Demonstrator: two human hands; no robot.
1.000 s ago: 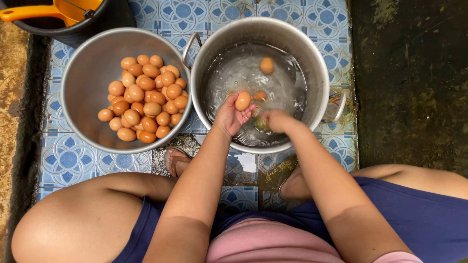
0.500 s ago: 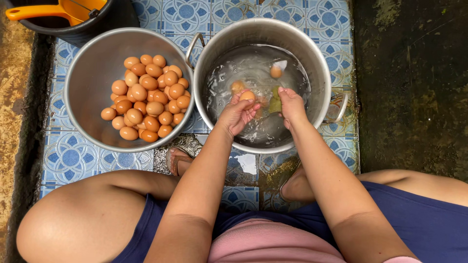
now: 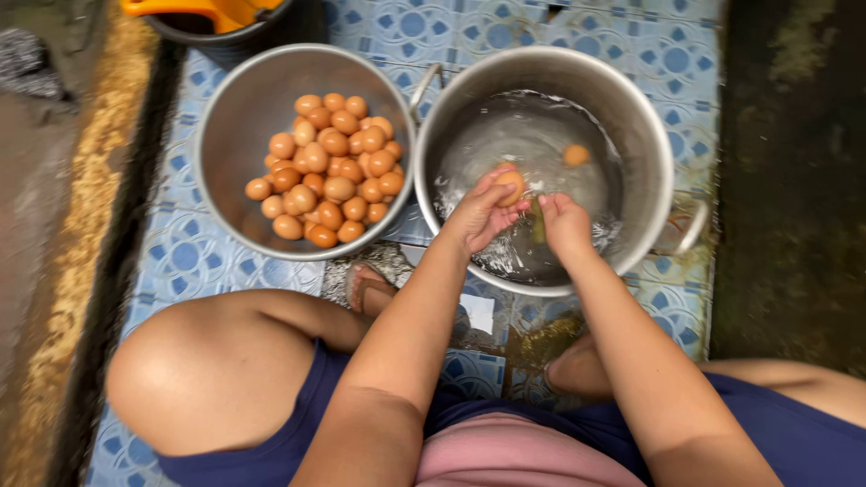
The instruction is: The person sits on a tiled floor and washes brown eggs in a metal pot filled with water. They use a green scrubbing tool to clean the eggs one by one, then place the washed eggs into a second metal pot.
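head view, person squatting on a blue patterned tile floor (image 3: pixel 189 257). left hand (image 3: pixel 478 215) is curled around a brown egg (image 3: pixel 511 188), fingers clamped on it, held over the water in the steel pot (image 3: pixel 649 135). right hand (image 3: pixel 565 224) sits just beside the left, its fingertips drawn together near the egg; whether it pinches a greenish scrubbing piece (image 3: pixel 538 221) below it cannot be told for sure.

change since the earlier frames: a second ago the egg rested high on the open left palm with the right hand below it; half a second ago both hands had dipped toward the water; now the left hand has closed over the egg and the right has come up close beside it. the hands have converged, which reads as one egg being rubbed or rinsed while held over the pot.

one further egg (image 3: pixel 576 155) floats in the water beyond the hands. to the left of the left hand, touching the pot's rim, a steel bowl (image 3: pixel 234 117) holds a heap of brown eggs (image 3: pixel 327 169), unchanged across the frames. beyond the bowl, a dark bucket with an orange scoop (image 3: pixel 212 11). a sandalled foot (image 3: pixel 365 281) lies below the left forearm.
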